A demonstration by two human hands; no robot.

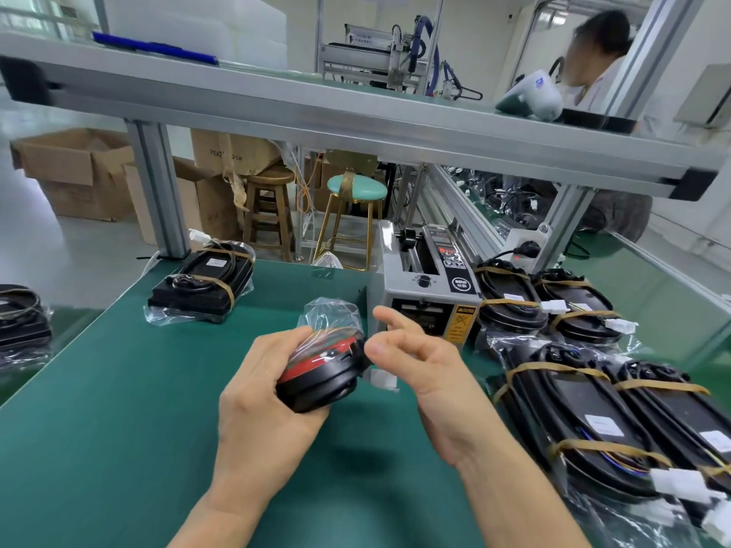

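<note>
Above the green mat (118, 389), left grip (269, 389) clasps a bagged black-and-red part (324, 373); right grip (419, 361) loosely curled beside it.

The left hand (269, 393) covers the near side of the round black-and-red part (322, 375), and its clear bag (330, 318) blurs the wires inside. Whether the right hand (419, 361) pinches anything between thumb and fingers cannot be told; a pale scrap (383, 378) just under its thumb is blurred. Right of that hand, the bagged black units (617, 413) run off the right and bottom edges. Far left of the left hand, another bagged unit (19, 322) is cut by the edge.
</note>
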